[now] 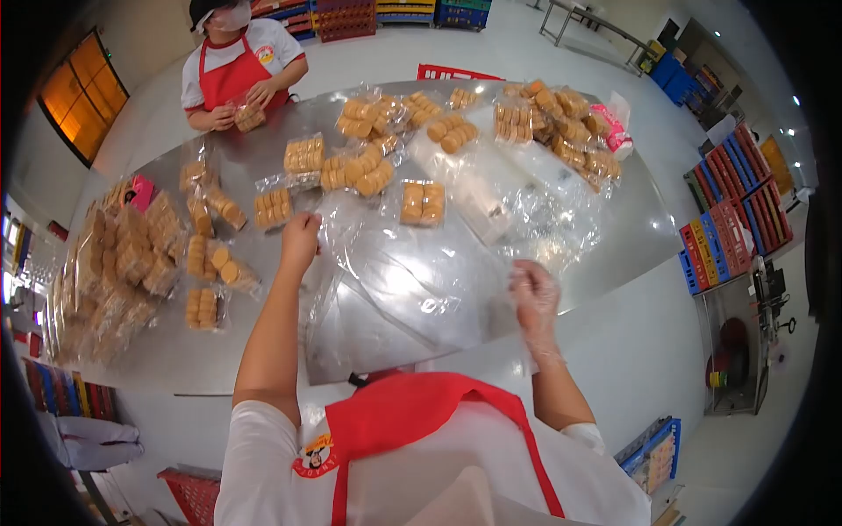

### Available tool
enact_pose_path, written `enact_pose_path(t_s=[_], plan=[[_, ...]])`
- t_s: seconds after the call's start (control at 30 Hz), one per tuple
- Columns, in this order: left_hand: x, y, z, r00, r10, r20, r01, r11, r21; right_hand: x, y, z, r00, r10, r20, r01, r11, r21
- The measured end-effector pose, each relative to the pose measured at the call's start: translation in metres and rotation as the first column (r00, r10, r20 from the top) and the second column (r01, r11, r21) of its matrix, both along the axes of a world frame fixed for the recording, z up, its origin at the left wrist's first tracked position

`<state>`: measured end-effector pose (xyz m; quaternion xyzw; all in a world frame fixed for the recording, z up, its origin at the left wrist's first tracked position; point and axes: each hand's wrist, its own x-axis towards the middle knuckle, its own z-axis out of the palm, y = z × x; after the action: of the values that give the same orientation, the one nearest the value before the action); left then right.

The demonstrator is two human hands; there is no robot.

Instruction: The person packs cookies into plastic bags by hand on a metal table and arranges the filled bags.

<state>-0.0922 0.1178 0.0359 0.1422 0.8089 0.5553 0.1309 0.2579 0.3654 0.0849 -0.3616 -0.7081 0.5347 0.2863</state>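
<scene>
A large clear plastic bag [395, 302] is spread over the near part of the metal table. At its upper left edge my left hand [301, 238] is closed, pinching the plastic. My right hand [535, 294], in a thin clear glove, is closed at the bag's right side with its fingers curled on the film. Just beyond the bag lies a small pack of round biscuits [423, 203]. Another pack [273, 209] rests beside my left hand. More packs [304, 154] lie loosely behind these, and flat clear bags [474, 193] are stacked to the right.
The metal table [636, 210] carries a big heap of packs [123, 254] at left and another [561, 123] at back right. A co-worker [237, 66] in a red apron holds a pack at the far left edge. Coloured crates [719, 237] stand at right.
</scene>
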Motion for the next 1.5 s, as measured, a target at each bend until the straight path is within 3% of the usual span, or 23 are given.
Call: enact_pose_path(t_s=[0.07,0.1,0.17,0.23,0.3,0.37,0.5,0.6,0.7,0.77,0.87,0.9,0.93,1.0,1.07,1.1,1.13,1.23,1.27,1.33,1.4,1.47,1.5], plan=[[-0.006,0.005,0.004,0.999,-0.033,-0.006,0.031,0.989,-0.148,-0.022,0.007,0.043,0.997,-0.008,0.074,-0.017,0.943,0.331],[-0.013,0.007,-0.005,0.99,0.01,-0.14,-0.032,0.987,-0.155,-0.038,0.014,0.058,0.993,-0.025,0.115,-0.033,0.876,0.481],[-0.022,0.01,-0.033,0.916,0.093,-0.39,-0.162,0.976,-0.147,-0.085,0.032,0.065,0.97,0.005,0.242,-0.2,0.579,0.79],[0.024,0.015,0.003,0.759,0.29,-0.583,-0.399,0.915,-0.065,-0.137,0.034,0.087,0.932,0.106,0.348,-0.326,0.666,0.671],[0.08,0.014,0.024,0.762,0.337,-0.552,-0.292,0.941,0.172,-0.188,0.052,0.08,0.899,0.098,0.426,-0.405,0.556,0.726],[0.126,0.004,-0.016,0.699,0.09,-0.709,-0.137,0.99,-0.009,-0.24,0.073,0.044,0.908,-0.106,0.406,-0.328,0.425,0.844],[0.196,0.005,-0.025,0.534,-0.398,-0.746,0.24,0.917,-0.318,-0.278,0.088,0.066,0.703,-0.11,0.703,-0.46,0.683,0.567],[0.203,0.011,-0.023,0.469,-0.466,-0.75,0.29,0.884,-0.367,-0.291,0.109,0.067,0.636,-0.095,0.766,-0.474,0.735,0.485],[0.192,0.011,-0.021,0.54,-0.506,-0.672,0.193,0.852,-0.487,-0.294,0.119,0.059,0.633,-0.07,0.771,-0.477,0.749,0.46],[0.185,0.004,-0.019,0.606,-0.382,-0.698,0.161,0.918,-0.362,-0.274,0.108,0.082,0.65,0.02,0.76,-0.489,0.776,0.398],[0.18,-0.01,-0.012,0.689,-0.231,-0.687,0.131,0.972,-0.196,-0.236,0.109,0.071,0.918,0.316,0.24,-0.35,0.929,0.117],[0.18,-0.011,-0.001,0.738,-0.191,-0.647,0.165,0.981,-0.101,-0.212,0.09,0.072,0.897,0.416,-0.147,-0.43,0.899,-0.082],[0.179,-0.008,0.01,0.786,-0.158,-0.597,0.193,0.981,-0.005,-0.184,0.063,0.078,0.762,0.381,-0.524,-0.555,0.801,-0.224],[0.178,0.006,0.038,0.909,-0.108,-0.402,0.22,0.944,0.245,-0.138,0.019,0.097,0.769,0.245,-0.59,-0.627,0.463,-0.626],[0.181,0.021,0.066,0.983,-0.177,0.044,0.129,0.847,0.515,-0.12,-0.001,0.062,0.606,0.289,-0.741,-0.778,0.023,-0.628],[0.181,0.026,0.074,0.936,-0.238,0.26,0.03,0.788,0.614,-0.104,-0.024,0.062,0.612,0.329,-0.719,-0.767,0.027,-0.641],[0.174,0.025,0.078,0.868,-0.414,0.273,0.142,0.736,0.662,-0.09,-0.045,0.063,0.613,0.373,-0.696,-0.759,0.033,-0.651],[0.175,0.019,0.063,0.819,-0.358,0.449,0.055,0.828,0.559,-0.07,-0.086,0.04,0.789,0.305,-0.533,-0.614,0.382,-0.691],[0.179,0.013,0.063,0.811,-0.344,0.474,0.029,0.832,0.554,-0.062,-0.092,0.042,0.883,0.227,-0.41,-0.469,0.453,-0.758],[0.186,0.003,0.071,0.795,-0.314,0.519,-0.027,0.837,0.547,-0.055,-0.087,0.032,0.863,0.178,-0.472,-0.504,0.346,-0.791],[0.188,-0.011,0.07,0.94,-0.341,-0.007,0.326,0.893,0.31,-0.045,-0.08,0.046,0.879,0.208,-0.429,-0.476,0.324,-0.818],[0.199,-0.02,0.087,0.735,-0.462,-0.497,0.473,0.874,-0.113,-0.041,-0.087,0.057,0.846,0.267,-0.462,-0.53,0.319,-0.786],[0.2,-0.019,0.085,0.653,-0.504,-0.566,0.523,0.84,-0.145,-0.041,-0.091,0.057,0.825,0.304,-0.476,-0.558,0.306,-0.772]])
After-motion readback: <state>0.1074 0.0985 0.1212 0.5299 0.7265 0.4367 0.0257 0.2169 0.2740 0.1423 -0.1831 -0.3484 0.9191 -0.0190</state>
